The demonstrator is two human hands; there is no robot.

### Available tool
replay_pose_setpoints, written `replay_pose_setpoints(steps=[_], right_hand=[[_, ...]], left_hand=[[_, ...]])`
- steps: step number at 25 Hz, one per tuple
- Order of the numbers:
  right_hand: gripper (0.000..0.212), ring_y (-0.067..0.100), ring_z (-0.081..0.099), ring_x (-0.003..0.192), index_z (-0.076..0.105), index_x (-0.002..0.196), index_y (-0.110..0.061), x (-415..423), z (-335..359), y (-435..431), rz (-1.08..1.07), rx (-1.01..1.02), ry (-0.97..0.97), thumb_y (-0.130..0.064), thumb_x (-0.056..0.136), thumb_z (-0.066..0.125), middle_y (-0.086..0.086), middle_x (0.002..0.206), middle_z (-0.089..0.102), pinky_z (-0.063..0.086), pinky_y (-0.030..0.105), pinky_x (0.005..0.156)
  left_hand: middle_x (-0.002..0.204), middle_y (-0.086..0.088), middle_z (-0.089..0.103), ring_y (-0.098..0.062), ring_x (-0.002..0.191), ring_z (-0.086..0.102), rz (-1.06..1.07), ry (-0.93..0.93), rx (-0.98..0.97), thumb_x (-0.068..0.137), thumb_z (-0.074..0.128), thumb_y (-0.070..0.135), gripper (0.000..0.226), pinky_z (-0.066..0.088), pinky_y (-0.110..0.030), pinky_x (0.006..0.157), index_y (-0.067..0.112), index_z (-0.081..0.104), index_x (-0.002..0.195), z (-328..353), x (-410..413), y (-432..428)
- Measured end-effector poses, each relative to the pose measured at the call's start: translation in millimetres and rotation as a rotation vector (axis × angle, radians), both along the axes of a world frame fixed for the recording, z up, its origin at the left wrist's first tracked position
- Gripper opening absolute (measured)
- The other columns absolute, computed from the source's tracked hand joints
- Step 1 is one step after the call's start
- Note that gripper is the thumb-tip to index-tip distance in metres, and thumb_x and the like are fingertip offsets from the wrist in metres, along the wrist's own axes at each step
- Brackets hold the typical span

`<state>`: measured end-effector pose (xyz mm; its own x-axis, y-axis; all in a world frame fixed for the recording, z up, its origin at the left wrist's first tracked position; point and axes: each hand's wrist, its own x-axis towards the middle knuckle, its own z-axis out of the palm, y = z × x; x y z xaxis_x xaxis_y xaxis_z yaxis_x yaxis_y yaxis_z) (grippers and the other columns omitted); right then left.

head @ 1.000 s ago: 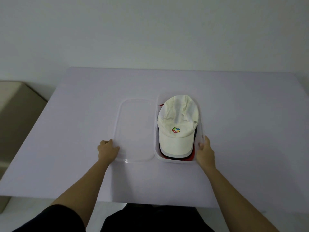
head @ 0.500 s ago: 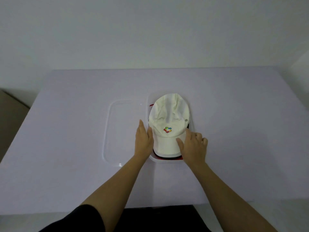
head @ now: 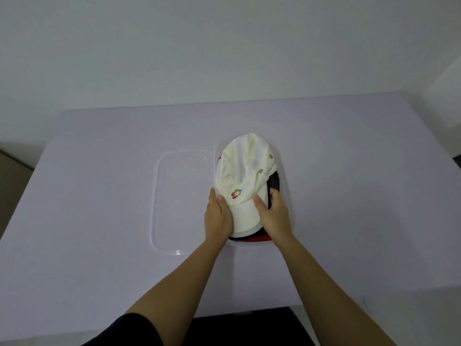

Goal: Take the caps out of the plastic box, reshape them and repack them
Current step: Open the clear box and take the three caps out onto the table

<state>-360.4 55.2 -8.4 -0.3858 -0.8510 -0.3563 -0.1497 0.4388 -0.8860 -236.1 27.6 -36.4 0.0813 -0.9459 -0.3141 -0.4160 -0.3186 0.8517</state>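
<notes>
At the near end of the plastic box point(head: 252, 244), both my hands grip the white cap point(head: 245, 171) by its brim. My left hand point(head: 218, 218) clasps the left edge with the thumb on top, and my right hand point(head: 274, 216) pinches the right edge, thumb over the fabric and fingers tucked beneath. Neither hand is spread wide. The cap lies tilted on top of the stack, crown pointing away from me, not yet clear of the box. Under it a black cap point(head: 274, 182) and a red cap point(head: 257, 238) show. I judge the task barely begun: the lid point(head: 182, 201) is off, lying just left of the box on the table point(head: 99, 221), but no cap is out or reshaped, and all the repacking remains.
</notes>
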Motion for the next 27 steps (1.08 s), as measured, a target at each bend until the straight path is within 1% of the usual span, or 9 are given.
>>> replay_pose_setpoints(steps=[3, 7, 12, 15, 18, 19, 23, 25, 27], right_hand=[[0.026, 0.006, 0.055, 0.102, 0.050, 0.121, -0.020, 0.1, 6.4, -6.7, -0.153, -0.023, -0.282, -0.026, 0.097, 0.045, -0.006, 0.118, 0.058, 0.043, 0.022, 0.086], [0.035, 0.009, 0.055, 0.112, 0.052, 0.130, -0.019, -25.1, 28.6, -29.2, -0.348, -0.185, -0.377, -0.028, 0.097, 0.044, -0.006, 0.125, 0.059, 0.046, 0.027, 0.096], [0.036, 0.009, 0.059, 0.107, 0.056, 0.128, -0.023, -113.6, 36.5, -70.6, -0.484, -0.269, -0.334, -0.034, 0.094, 0.049, -0.009, 0.120, 0.062, 0.048, 0.027, 0.091], [0.038, 0.012, 0.058, 0.108, 0.057, 0.126, -0.020, -169.7, 11.8, -89.9, -0.492, -0.172, -0.331, -0.034, 0.092, 0.050, -0.008, 0.120, 0.061, 0.047, 0.029, 0.094], [0.057, 0.021, 0.059, 0.114, 0.064, 0.119, -0.020, -214.6, -29.4, -106.5, -0.440, -0.020, -0.350, -0.049, 0.070, 0.060, 0.000, 0.121, 0.064, 0.046, 0.040, 0.100], [0.060, 0.024, 0.059, 0.113, 0.065, 0.117, -0.019, -225.9, -40.0, -110.6, -0.410, 0.018, -0.350, -0.049, 0.065, 0.064, 0.002, 0.119, 0.065, 0.046, 0.042, 0.100], [0.045, 0.027, 0.059, 0.111, 0.059, 0.122, -0.010, -245.1, -40.2, -117.2, -0.253, 0.076, -0.260, -0.015, 0.078, 0.067, 0.008, 0.120, 0.064, 0.048, 0.039, 0.094], [0.048, 0.029, 0.054, 0.120, 0.053, 0.127, -0.007, -253.3, -42.4, -120.1, -0.246, 0.079, -0.215, -0.016, 0.081, 0.066, 0.010, 0.128, 0.059, 0.044, 0.039, 0.098], [0.064, 0.028, 0.042, 0.132, 0.036, 0.140, -0.008, -257.6, -44.8, -123.5, -0.238, 0.127, -0.136, -0.025, 0.085, 0.064, 0.009, 0.144, 0.044, 0.036, 0.038, 0.105]], left_hand=[[0.153, -0.007, 0.032, -0.026, 0.139, 0.034, -0.026, -0.017, -0.004, 0.102, 0.021, 0.032, 0.051, 0.027, -0.035, 0.113, 0.013, 0.017, 0.150, -1.6, 2.3, -1.0], [0.148, -0.013, 0.039, -0.032, 0.132, 0.043, -0.054, -0.089, -0.003, 0.103, 0.022, 0.023, 0.049, 0.032, -0.036, 0.109, 0.011, 0.016, 0.150, -4.4, 2.3, 0.1], [0.142, -0.016, 0.046, -0.037, 0.125, 0.049, -0.021, -0.149, -0.014, 0.102, 0.023, 0.028, 0.048, 0.036, -0.042, 0.107, 0.017, 0.019, 0.149, -17.2, 3.8, -3.3], [0.144, -0.013, 0.045, -0.036, 0.127, 0.048, -0.006, -0.181, -0.023, 0.102, 0.024, 0.031, 0.048, 0.035, -0.043, 0.108, 0.019, 0.022, 0.148, -24.3, 1.2, -3.9], [0.141, -0.012, 0.049, -0.033, 0.125, 0.052, 0.024, -0.183, -0.013, 0.101, 0.024, 0.034, 0.048, 0.038, -0.046, 0.108, 0.022, 0.023, 0.147, -29.7, 1.4, -6.1], [0.140, -0.012, 0.050, -0.033, 0.124, 0.052, 0.036, -0.186, -0.009, 0.101, 0.025, 0.034, 0.047, 0.039, -0.046, 0.108, 0.022, 0.024, 0.147, -30.7, 0.0, -6.4], [0.138, -0.014, 0.053, -0.032, 0.124, 0.053, 0.054, -0.207, -0.017, 0.102, 0.027, 0.029, 0.046, 0.038, -0.043, 0.107, 0.021, 0.026, 0.147, -26.6, -4.3, -5.9], [0.136, -0.014, 0.054, -0.031, 0.123, 0.054, 0.057, -0.206, -0.014, 0.102, 0.028, 0.026, 0.045, 0.038, -0.040, 0.106, 0.019, 0.026, 0.147, -23.7, -6.5, -5.0], [0.136, -0.014, 0.054, -0.031, 0.122, 0.054, 0.058, -0.216, -0.012, 0.102, 0.027, 0.027, 0.045, 0.038, -0.040, 0.105, 0.020, 0.025, 0.147, -22.9, -8.1, -5.2]])
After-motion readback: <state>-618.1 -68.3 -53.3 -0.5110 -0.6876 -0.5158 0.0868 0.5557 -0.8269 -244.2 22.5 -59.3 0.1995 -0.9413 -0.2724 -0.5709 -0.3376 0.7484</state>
